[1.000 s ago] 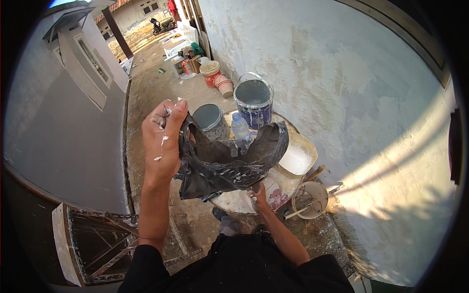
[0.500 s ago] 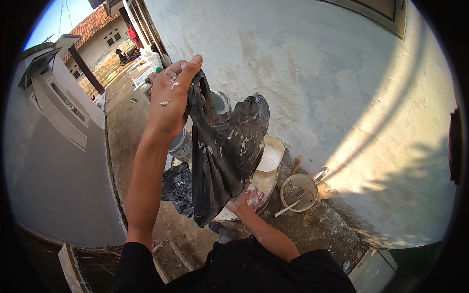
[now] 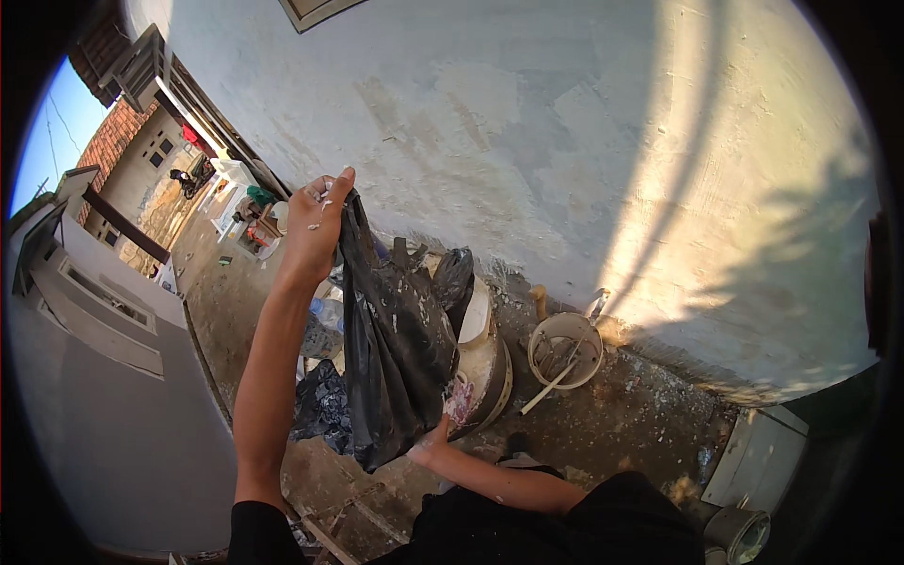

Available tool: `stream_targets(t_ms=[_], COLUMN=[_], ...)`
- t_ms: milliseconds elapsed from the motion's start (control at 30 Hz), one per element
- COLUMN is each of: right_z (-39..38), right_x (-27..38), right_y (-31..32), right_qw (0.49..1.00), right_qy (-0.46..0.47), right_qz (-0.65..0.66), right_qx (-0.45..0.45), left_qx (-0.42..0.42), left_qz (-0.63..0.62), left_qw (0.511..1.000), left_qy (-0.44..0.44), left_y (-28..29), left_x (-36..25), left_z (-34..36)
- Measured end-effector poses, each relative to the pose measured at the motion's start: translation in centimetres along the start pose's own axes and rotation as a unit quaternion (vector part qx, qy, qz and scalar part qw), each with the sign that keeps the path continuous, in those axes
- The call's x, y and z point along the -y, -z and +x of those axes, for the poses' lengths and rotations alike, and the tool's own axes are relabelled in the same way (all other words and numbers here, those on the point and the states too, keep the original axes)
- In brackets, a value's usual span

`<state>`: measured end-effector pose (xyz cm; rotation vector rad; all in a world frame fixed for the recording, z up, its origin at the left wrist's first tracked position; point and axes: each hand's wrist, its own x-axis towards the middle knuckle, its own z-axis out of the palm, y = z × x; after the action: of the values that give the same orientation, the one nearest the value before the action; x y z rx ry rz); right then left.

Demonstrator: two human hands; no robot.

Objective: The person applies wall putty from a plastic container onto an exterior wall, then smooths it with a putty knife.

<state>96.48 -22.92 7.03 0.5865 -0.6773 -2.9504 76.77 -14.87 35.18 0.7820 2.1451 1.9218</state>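
Observation:
A black plastic bag (image 3: 391, 348), splashed with white, is stretched between my two hands. High on its left, my left hand (image 3: 315, 221) is closed on the bag's top edge, thumb up, with white smears on the fingers. Low on the bag's right side is my right hand (image 3: 431, 443), its fingers partly hidden by the plastic. Just behind the bag stands a wide, stained round tub (image 3: 497, 381), with a pink-and-white patch near my right hand and a pale container (image 3: 476, 318) at its far side. The bag covers much of the tub.
A crumpled black bag (image 3: 323, 405) lies left of the held one. To the right, a round bucket (image 3: 565, 344) holds a pale stick (image 3: 548, 388). A patchy plastered wall (image 3: 527, 141) rises ahead; a grey wall (image 3: 122, 424) flanks the left. Metal tins (image 3: 739, 532) sit at lower right.
My view has turned, and both hands with the bag appear lower and further left. The bag's raised right part has sunk, exposing more of the tub. My left hand keeps its hold.

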Motion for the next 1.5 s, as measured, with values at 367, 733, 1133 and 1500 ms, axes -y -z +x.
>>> stream_targets(t_ms=[367, 733, 1133, 1500], right_z=[-1.3, 0.5, -1.0, 2.9], right_x=[-2.9, -3.7, -3.6, -5.4], right_y=[-0.9, 1.3, -2.8, 1.4], right_qw=[0.985, 0.984, 0.983, 0.833], right_qy=[-0.007, 0.02, 0.023, 0.322], right_qz=[0.053, 0.052, 0.04, -0.45], right_qx=[-0.162, -0.172, -0.18, 0.003], left_qx=[0.002, 0.035, 0.042, 0.047], left_qz=[0.072, 0.119, 0.146, 0.19], left_qw=[0.997, 0.992, 0.988, 0.981], left_qy=[0.017, 0.023, 0.017, 0.011], left_y=[-1.2, -2.1, -1.9, -1.5], left_x=[4.6, 5.4, 6.9, 6.7], left_z=[2.2, 3.4, 6.4, 7.7])
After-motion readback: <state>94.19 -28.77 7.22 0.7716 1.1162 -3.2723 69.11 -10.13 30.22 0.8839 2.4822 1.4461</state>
